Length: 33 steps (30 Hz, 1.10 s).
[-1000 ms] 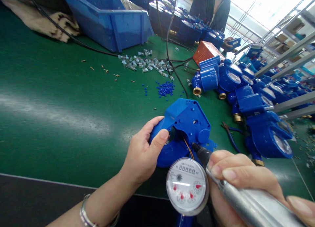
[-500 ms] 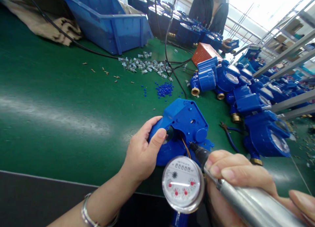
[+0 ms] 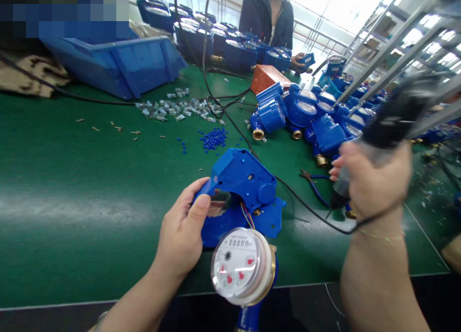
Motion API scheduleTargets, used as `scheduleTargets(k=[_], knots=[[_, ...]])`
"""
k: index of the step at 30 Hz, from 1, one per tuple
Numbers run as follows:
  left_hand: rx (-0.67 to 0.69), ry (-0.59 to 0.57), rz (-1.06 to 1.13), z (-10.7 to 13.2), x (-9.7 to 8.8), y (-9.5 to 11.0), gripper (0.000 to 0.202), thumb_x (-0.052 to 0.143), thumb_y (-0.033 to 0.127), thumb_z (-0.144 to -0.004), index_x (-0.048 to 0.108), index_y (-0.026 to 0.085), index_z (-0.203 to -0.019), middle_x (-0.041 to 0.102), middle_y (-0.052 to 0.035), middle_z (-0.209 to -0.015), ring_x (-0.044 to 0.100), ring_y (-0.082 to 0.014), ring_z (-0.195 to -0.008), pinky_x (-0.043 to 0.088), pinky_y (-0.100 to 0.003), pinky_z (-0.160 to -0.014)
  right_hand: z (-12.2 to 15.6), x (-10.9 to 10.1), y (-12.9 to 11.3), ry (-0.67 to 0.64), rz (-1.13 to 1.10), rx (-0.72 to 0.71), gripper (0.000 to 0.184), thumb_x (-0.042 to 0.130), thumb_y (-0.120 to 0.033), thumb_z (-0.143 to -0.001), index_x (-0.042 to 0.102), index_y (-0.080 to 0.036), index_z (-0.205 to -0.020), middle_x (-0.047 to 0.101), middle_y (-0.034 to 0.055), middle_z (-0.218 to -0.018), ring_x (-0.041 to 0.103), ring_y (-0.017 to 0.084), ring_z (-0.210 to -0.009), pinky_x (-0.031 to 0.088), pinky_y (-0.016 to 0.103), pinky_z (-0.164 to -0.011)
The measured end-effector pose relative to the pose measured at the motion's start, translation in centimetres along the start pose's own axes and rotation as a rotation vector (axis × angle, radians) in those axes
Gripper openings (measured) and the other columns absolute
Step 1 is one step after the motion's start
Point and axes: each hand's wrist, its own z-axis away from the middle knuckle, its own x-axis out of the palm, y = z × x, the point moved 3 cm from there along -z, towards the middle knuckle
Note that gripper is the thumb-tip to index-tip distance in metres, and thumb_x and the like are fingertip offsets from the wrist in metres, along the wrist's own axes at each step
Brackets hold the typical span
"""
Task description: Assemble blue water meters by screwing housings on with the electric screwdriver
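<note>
My left hand [image 3: 182, 231] grips the left side of a blue plastic meter housing [image 3: 237, 169], thumb on its face, with the housing tilted up above the bench. Thin wires [image 3: 247, 214] run out of it toward a water meter [image 3: 236, 265] with a round white dial and red pointers, which sits tilted at the bench's front edge. My right hand [image 3: 380, 178] is closed around an electric screwdriver [image 3: 391, 121], blurred, off to the right and apart from the housing. Its bit points down near blue-handled cutters [image 3: 317, 188] lying on the bench.
A black cable [image 3: 295, 193] crosses the green bench [image 3: 90, 202]. Blue caps [image 3: 214, 139], clear small parts [image 3: 173, 106] and screws [image 3: 117, 127] lie scattered. A blue bin [image 3: 118, 65], an orange box [image 3: 268, 77] and finished-looking blue meters [image 3: 270, 111] stand behind. A person [image 3: 266, 15] is across the bench.
My right hand has lifted the screwdriver off the housing and swung it right and up. My left hand still holds the housing. The view has turned, shifting the scene left.
</note>
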Motion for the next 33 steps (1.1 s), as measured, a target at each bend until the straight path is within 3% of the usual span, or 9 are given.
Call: scheduleTargets(k=[3,7,13,17,20,22,25,30,33], knots=[[0.01,0.013,0.021,0.0,0.0,0.2,0.055,0.062,0.057,-0.087,0.057,0.022,-0.129,0.075,-0.0081,-0.108,0.073,-0.0268,-0.089,0.057,-0.035,-0.083,-1.6,3.3,1.2,-0.098,0.254,0.105,0.05,0.068,-0.054,-0.082,0.057,-0.016,-0.114,0.064,0.0119,-0.073,0.065,0.036,-0.07,0.052,0.053,-0.066],[0.024,0.033,0.011,0.1,0.0,0.5,0.053,0.063,0.056,-0.087,0.059,0.022,-0.127,0.075,-0.0047,-0.099,0.072,-0.0219,-0.08,0.059,-0.032,-0.08,-1.4,7.3,2.4,-0.27,0.412,0.107,0.048,0.073,-0.048,-0.081,0.059,-0.015,-0.113,0.067,0.0176,-0.08,0.067,0.041,-0.075,0.052,0.058,-0.069],[-0.014,0.044,0.045,0.3,0.0,0.4,0.055,0.064,0.054,-0.087,0.056,0.022,-0.131,0.076,-0.0055,-0.097,0.073,-0.0239,-0.082,0.06,-0.035,-0.08,-0.9,7.5,3.5,-0.353,0.36,0.039,0.038,0.073,-0.03,-0.083,0.063,-0.012,-0.114,0.064,0.0233,-0.106,0.061,0.043,-0.103,0.049,0.06,-0.088],[-0.023,0.071,0.017,0.4,0.1,0.5,0.056,0.063,0.056,-0.087,0.056,0.022,-0.131,0.077,-0.0052,-0.095,0.074,-0.0247,-0.083,0.061,-0.034,-0.077,1.7,5.3,1.5,-0.279,0.139,0.003,0.028,0.045,-0.024,-0.097,0.06,-0.015,-0.119,0.061,0.0159,-0.12,0.057,0.029,-0.115,0.046,0.047,-0.102],[0.001,0.085,-0.05,0.6,0.0,0.8,0.057,0.06,0.057,-0.088,0.057,0.02,-0.131,0.077,-0.0065,-0.1,0.073,-0.026,-0.087,0.06,-0.036,-0.081,5.8,5.1,-0.5,-0.27,-0.085,0.035,0.044,0.038,-0.045,-0.102,0.044,-0.018,-0.137,0.063,0.0107,-0.116,0.066,0.017,-0.095,0.057,0.03,-0.082],[0.011,0.069,-0.06,0.7,0.2,1.1,0.055,0.058,0.056,-0.089,0.057,0.02,-0.131,0.075,-0.0074,-0.109,0.072,-0.0272,-0.096,0.058,-0.038,-0.088,8.7,6.0,-1.5,-0.326,-0.327,0.09,0.062,0.046,-0.057,-0.097,0.035,-0.019,-0.145,0.058,0.0127,-0.128,0.062,0.021,-0.113,0.055,0.035,-0.095],[-0.02,0.038,-0.018,0.7,0.5,1.4,0.051,0.055,0.052,-0.092,0.055,0.021,-0.133,0.072,-0.0085,-0.12,0.068,-0.0283,-0.108,0.055,-0.038,-0.096,11.5,7.8,-2.0,-0.381,-0.641,0.231,0.079,0.056,-0.058,-0.092,0.02,-0.022,-0.153,0.043,0.0139,-0.148,0.042,0.028,-0.138,0.037,0.049,-0.117],[-0.022,0.083,-0.093,1.2,0.7,1.8,0.058,0.052,0.056,-0.092,0.052,0.018,-0.135,0.073,-0.0098,-0.11,0.07,-0.0292,-0.097,0.057,-0.043,-0.091,11.8,9.1,-2.1,-0.369,-0.923,0.394,0.06,0.048,-0.036,-0.097,0.023,-0.029,-0.151,0.039,0.0085,-0.151,0.038,0.025,-0.142,0.036,0.05,-0.119],[0.167,0.163,-0.374,2.1,0.3,2.4,0.056,0.05,0.056,-0.092,0.053,0.018,-0.135,0.071,-0.0089,-0.111,0.069,-0.0291,-0.098,0.055,-0.04,-0.089,11.4,9.0,-2.2,-0.362,-0.996,0.398,0.057,0.05,-0.027,-0.094,0.029,-0.028,-0.147,0.046,0.0087,-0.147,0.049,0.024,-0.134,0.042,0.048,-0.114]])
